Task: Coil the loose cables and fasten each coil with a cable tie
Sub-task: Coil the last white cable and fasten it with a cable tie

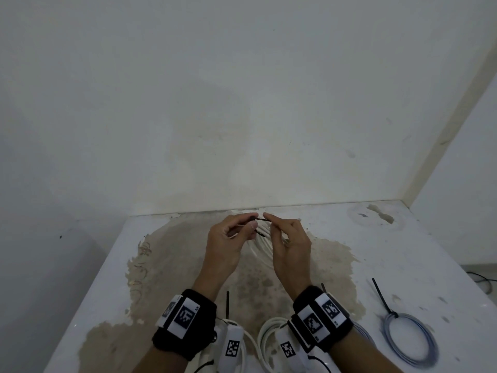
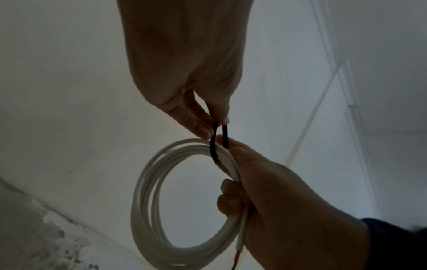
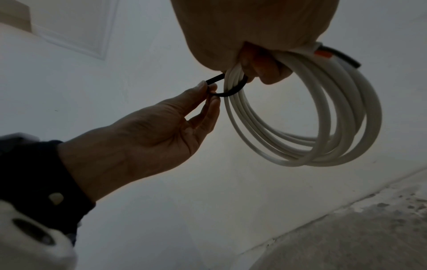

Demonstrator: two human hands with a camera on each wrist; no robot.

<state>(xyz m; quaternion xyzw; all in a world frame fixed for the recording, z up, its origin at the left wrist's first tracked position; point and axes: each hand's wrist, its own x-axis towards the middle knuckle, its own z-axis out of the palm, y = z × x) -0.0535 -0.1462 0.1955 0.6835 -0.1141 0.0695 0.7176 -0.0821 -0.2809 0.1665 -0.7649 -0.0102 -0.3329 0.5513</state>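
A white cable coil (image 1: 262, 246) (image 2: 143, 201) (image 3: 312, 157) hangs between my hands above the stained table (image 1: 376, 251), near the wall. My right hand (image 1: 266, 219) (image 2: 233, 146) (image 3: 254, 73) grips the bundled strands at the coil's top. A black cable tie (image 1: 259, 219) (image 2: 213, 146) (image 3: 228, 94) loops around those strands. My left hand (image 1: 252, 220) (image 2: 216, 126) (image 3: 211, 91) pinches the tie between thumb and forefinger, just left of the coil. The cable's stripped end with orange and dark wires (image 3: 323, 53) sticks out by my right hand.
A grey-blue coil (image 1: 411, 337) lies at the table's right front, fastened with a black tie whose tail (image 1: 380, 294) points away. More white cable (image 1: 265, 337) lies under my wrists, and a loose black tie (image 1: 227, 305) lies beside it. The table drops off at the left.
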